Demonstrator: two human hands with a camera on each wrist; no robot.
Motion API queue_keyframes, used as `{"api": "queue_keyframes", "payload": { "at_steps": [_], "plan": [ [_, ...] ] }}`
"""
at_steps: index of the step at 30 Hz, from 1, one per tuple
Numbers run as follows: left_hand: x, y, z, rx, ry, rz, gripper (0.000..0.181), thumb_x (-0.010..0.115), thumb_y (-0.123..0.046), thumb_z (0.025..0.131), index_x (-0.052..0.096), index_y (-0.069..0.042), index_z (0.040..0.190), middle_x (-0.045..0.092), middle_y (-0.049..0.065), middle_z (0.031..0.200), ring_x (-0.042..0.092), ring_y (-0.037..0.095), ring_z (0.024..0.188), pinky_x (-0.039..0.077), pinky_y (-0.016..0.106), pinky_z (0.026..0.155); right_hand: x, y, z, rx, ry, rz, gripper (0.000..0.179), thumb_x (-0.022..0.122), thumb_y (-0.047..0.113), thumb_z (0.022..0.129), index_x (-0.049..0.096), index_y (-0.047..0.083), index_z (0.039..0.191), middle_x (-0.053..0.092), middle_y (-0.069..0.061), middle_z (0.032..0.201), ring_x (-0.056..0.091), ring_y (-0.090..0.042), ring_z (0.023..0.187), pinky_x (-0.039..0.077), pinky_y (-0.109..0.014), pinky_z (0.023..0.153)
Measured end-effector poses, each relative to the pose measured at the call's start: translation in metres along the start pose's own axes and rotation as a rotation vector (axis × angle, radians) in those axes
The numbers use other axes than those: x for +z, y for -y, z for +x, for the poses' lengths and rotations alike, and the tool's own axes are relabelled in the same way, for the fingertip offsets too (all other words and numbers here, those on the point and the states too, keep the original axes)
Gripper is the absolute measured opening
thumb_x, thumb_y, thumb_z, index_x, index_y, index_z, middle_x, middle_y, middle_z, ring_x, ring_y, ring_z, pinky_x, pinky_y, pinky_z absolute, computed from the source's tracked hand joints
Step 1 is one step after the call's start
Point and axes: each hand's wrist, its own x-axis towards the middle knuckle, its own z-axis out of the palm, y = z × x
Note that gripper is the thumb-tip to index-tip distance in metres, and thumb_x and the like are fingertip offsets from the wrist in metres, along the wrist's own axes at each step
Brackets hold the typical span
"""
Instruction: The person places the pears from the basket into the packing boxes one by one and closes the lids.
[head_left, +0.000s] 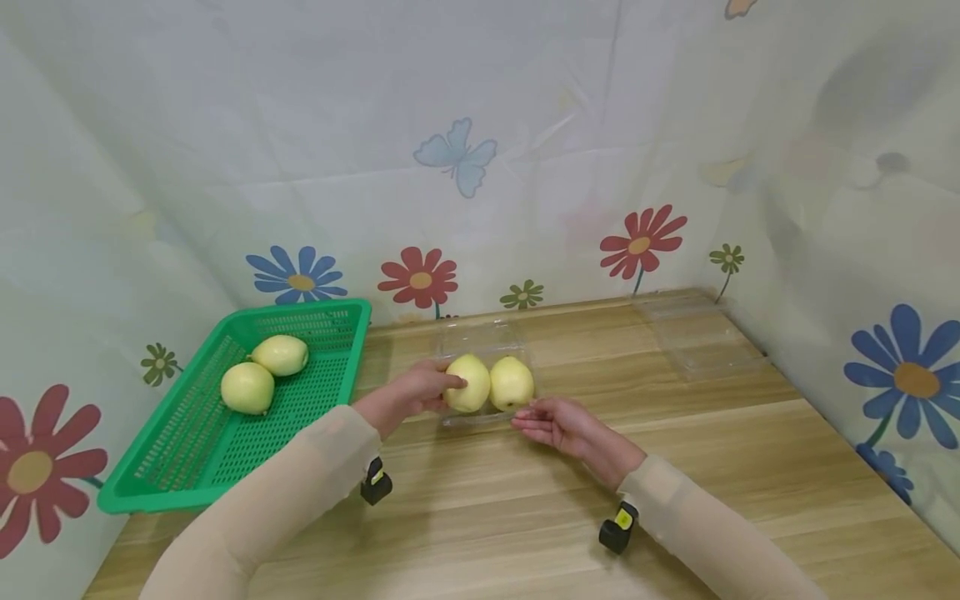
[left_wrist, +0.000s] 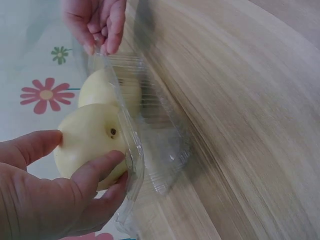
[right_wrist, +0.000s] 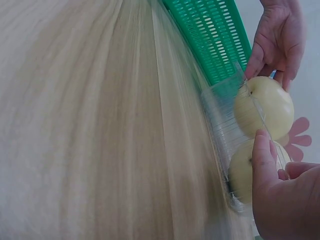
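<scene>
A clear plastic box (head_left: 480, 335) with a raised lid part sits near the back of the table. Two pale yellow pears are side by side at it, a left pear (head_left: 472, 385) and a right pear (head_left: 512, 385). My left hand (head_left: 420, 390) grips the left pear, thumb on one side and fingers around the other, low in the box in the left wrist view. At the box's near right rim, my right hand (head_left: 562, 427) pinches the thin plastic edge between thumb and fingers, beside the right pear (right_wrist: 242, 172).
On the left a green plastic basket (head_left: 360, 350) holds two more pears (head_left: 247, 388). Another clear plastic box (head_left: 705, 337) stands at the back right of the wooden table (head_left: 480, 525). A flower-printed curtain (head_left: 337, 167) rises along the table's back and sides.
</scene>
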Motion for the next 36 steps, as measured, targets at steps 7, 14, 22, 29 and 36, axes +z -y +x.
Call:
{"api": "queue_keyframes", "payload": {
  "at_steps": [7, 14, 22, 29, 36],
  "plan": [
    [0.003, 0.001, -0.001, 0.021, -0.064, 0.058, 0.065, 0.068, -0.003, 0.096, 0.037, 0.010, 0.152, 0.048, 0.032, 0.149, 0.058, 0.043, 0.131, 0.054, 0.050, 0.108, 0.000, 0.000, 0.000, 0.003, -0.010, 0.001, 0.032, 0.037, 0.008, 0.109, 0.050, -0.015, 0.126, 0.076, -0.003, 0.085, 0.075, -0.009, 0.082, 0.063, -0.022, 0.085],
    [0.005, 0.005, 0.000, 0.041, -0.205, 0.233, 0.066, 0.081, -0.012, 0.088, 0.051, 0.007, 0.143, 0.053, 0.029, 0.144, 0.068, 0.034, 0.111, 0.065, 0.036, 0.084, 0.000, -0.001, 0.001, 0.006, -0.011, -0.009, 0.031, 0.037, 0.008, 0.109, 0.051, -0.015, 0.126, 0.076, -0.003, 0.086, 0.075, -0.009, 0.084, 0.063, -0.023, 0.086],
    [0.005, 0.006, 0.003, 0.095, -0.261, 0.408, 0.065, 0.088, -0.022, 0.082, 0.058, 0.007, 0.132, 0.061, 0.026, 0.136, 0.062, 0.019, 0.076, 0.060, 0.027, 0.068, 0.001, 0.000, 0.001, 0.004, -0.013, 0.001, 0.027, 0.037, 0.008, 0.109, 0.053, -0.011, 0.121, 0.075, -0.003, 0.084, 0.075, -0.009, 0.082, 0.063, -0.023, 0.085],
    [0.009, 0.005, 0.004, 0.127, -0.302, 0.573, 0.065, 0.089, -0.029, 0.080, 0.062, 0.007, 0.127, 0.068, 0.022, 0.128, 0.064, 0.033, 0.111, 0.055, 0.043, 0.101, 0.001, 0.000, 0.001, -0.002, -0.005, -0.009, 0.028, 0.038, 0.008, 0.109, 0.053, -0.012, 0.122, 0.075, -0.003, 0.085, 0.075, -0.009, 0.083, 0.063, -0.022, 0.085],
    [0.012, 0.007, 0.008, 0.118, -0.307, 0.605, 0.061, 0.088, -0.031, 0.081, 0.065, 0.007, 0.124, 0.069, 0.020, 0.123, 0.063, 0.028, 0.103, 0.056, 0.042, 0.098, 0.000, 0.000, 0.000, 0.010, 0.002, -0.019, 0.027, 0.038, 0.008, 0.109, 0.053, -0.011, 0.121, 0.076, -0.003, 0.087, 0.075, -0.009, 0.084, 0.062, -0.023, 0.087]
  ]
}}
